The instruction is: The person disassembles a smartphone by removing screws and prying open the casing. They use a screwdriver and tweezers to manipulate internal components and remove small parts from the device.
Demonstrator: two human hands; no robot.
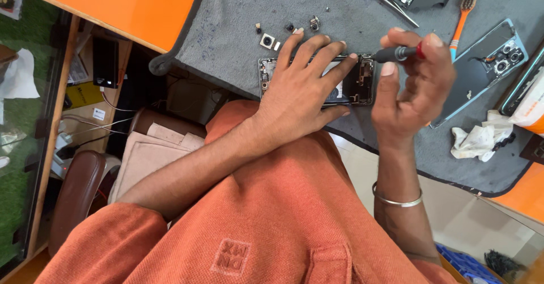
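Your orange desk (113,6) carries a grey work mat (238,17) that reaches over its near edge, and the opened phone (362,83) lies on that mat just inside the near edge, its back removed and its inner parts showing. Your left hand (303,85) lies flat on the phone, fingers spread across its left and middle part, pressing it down without closing round anything. Your right hand (411,85) is closed on a small screwdriver (396,53) with a black grip and a red collar, pinched between thumb and fingertips; its tip points at the phone's upper right part, though you cannot tell whether it touches. Several small camera modules (267,40) lie loose on the mat just beyond your left fingertips. The phone's back cover (481,71), blue-grey with a cluster of lens holes, lies to the right of your right hand. An orange toothbrush (462,20) lies beyond that hand toward the far edge, and a crumpled white cloth (476,139) sits near the mat's right near corner.
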